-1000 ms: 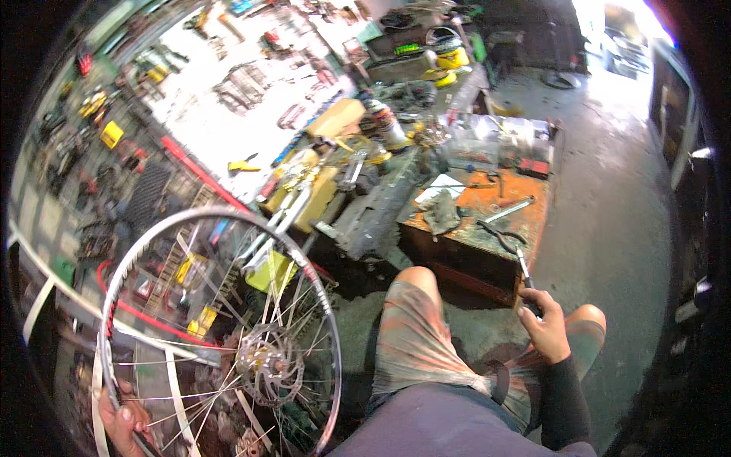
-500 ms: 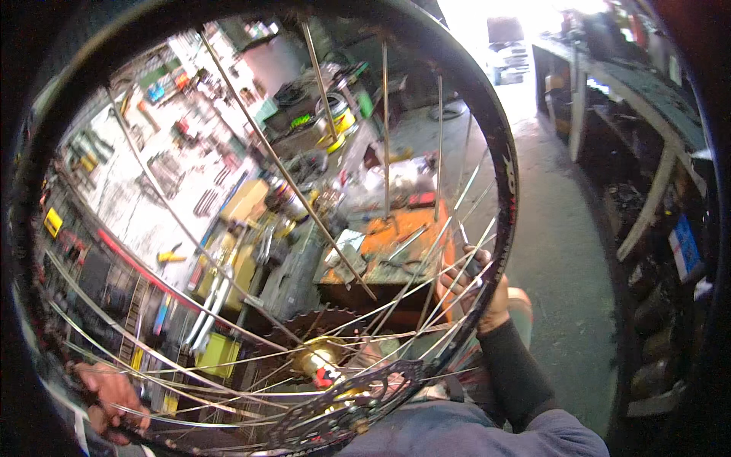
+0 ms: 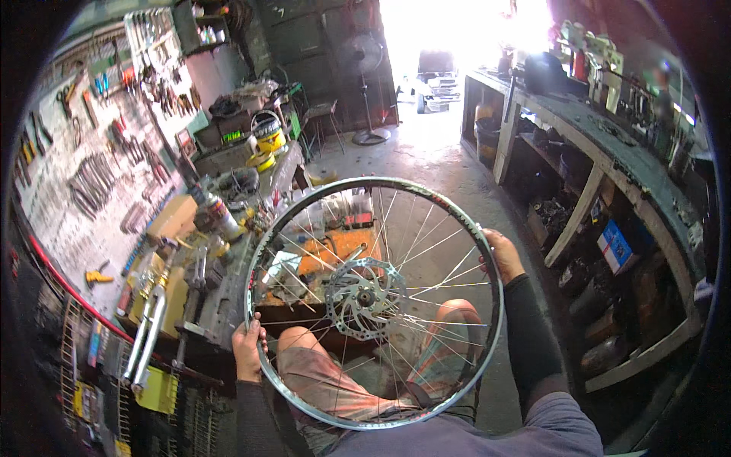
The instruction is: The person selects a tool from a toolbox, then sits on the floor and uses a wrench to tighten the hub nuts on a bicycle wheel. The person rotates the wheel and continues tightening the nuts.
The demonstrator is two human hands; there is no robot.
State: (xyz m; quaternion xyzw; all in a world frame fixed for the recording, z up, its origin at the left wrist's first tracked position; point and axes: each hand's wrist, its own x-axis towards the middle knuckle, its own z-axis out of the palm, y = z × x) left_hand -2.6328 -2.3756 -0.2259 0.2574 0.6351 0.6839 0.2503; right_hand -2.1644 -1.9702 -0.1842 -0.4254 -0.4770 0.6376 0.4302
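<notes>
A bicycle wheel (image 3: 375, 425) with silver spokes and a disc rotor (image 3: 364, 298) faces me above my lap. My left hand (image 3: 250, 346) grips the left of its rim, fingers curled round it. My right hand (image 3: 499, 257) is closed on the rim at the upper right; part of its fingers is hidden behind the rim. Behind the spokes lies an orange-topped work surface (image 3: 324, 251) with loose tools and clear plastic boxes.
A cluttered bench (image 3: 228, 274) and tool board (image 3: 99, 160) are at left. A long wooden-framed bench (image 3: 579, 137) with shelves runs along the right. A standing fan (image 3: 365, 91), a stool (image 3: 320, 110) and a bright doorway (image 3: 426, 30) are at the back.
The wheel has come from my left to in front of me, held in both hands. The tool earlier in my right hand no longer shows. My view has lifted toward the doorway.
</notes>
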